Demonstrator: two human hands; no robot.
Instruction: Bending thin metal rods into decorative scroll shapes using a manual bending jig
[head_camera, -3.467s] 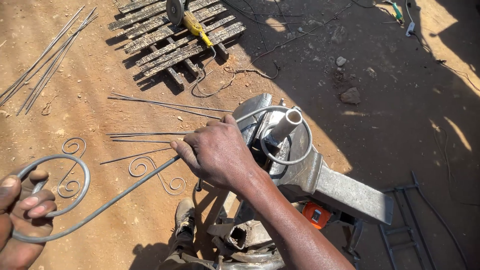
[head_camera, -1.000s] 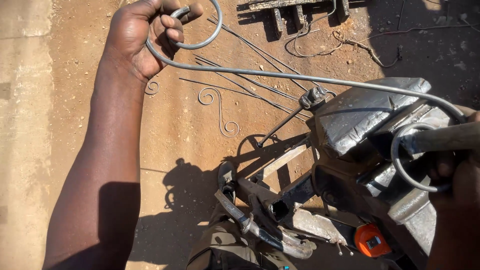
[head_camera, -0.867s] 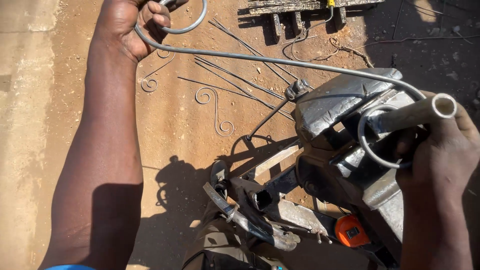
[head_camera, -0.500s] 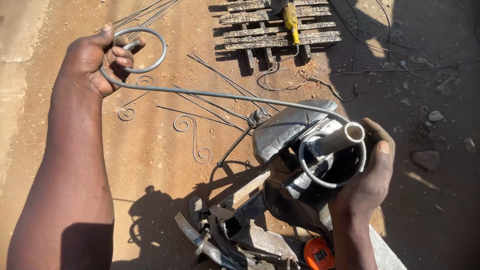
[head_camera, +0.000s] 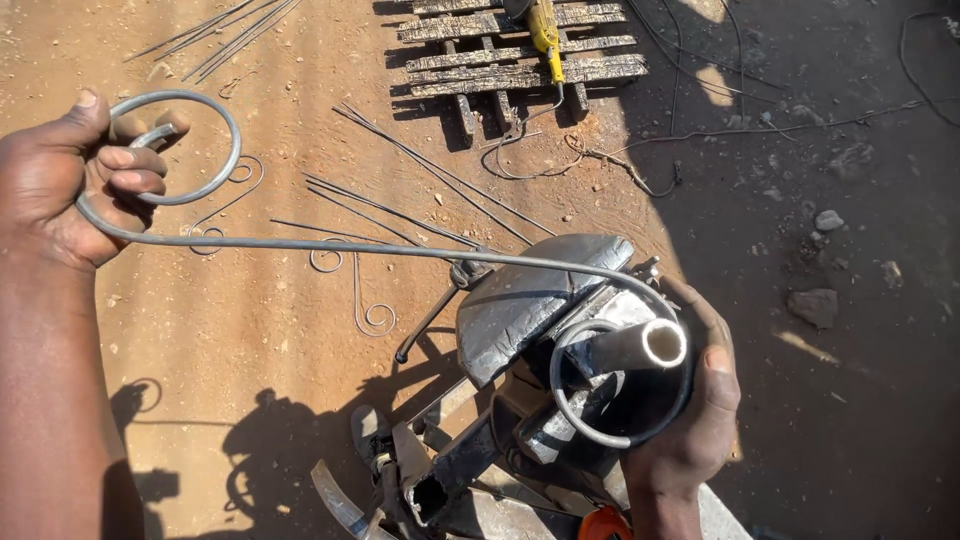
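outdoor metalworking yard: bench vise (head_camera: 545, 300), scrolled rods (head_camera: 360, 290), dirt ground (head_camera: 300, 380)

behind us a wooden pallet (head_camera: 520, 50) lies on the dirt, a yellow power tool (head_camera: 543, 28) on top — thin straight rods (head_camera: 430, 190) and small finished scrolls (head_camera: 365, 300) scattered nearby, stones (head_camera: 812, 305) in shade.

No packages, labels, signs or screens show anywhere on this dirt work yard.
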